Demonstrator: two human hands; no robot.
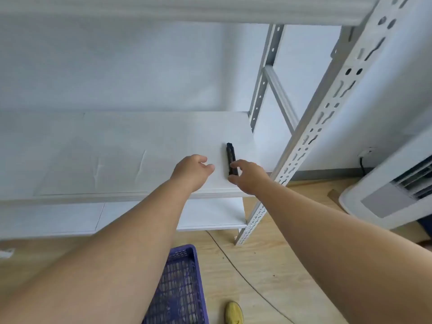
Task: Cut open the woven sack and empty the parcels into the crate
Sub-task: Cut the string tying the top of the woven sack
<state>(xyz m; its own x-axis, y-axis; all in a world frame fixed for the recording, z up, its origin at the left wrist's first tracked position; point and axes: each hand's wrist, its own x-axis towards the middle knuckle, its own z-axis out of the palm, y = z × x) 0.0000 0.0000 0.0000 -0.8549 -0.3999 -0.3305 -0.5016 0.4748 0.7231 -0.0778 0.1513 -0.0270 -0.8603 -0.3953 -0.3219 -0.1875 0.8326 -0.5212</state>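
Lengthwise, the black cutter (231, 160) points away on the shelf (117, 148); right hand (247, 176) pinches its near end, left hand (191, 170) loosely curled, empty.

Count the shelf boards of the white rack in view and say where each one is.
3: the top board overhead, the middle board bearing the black cutter, and the low board near the floor. Others may lie out of frame.
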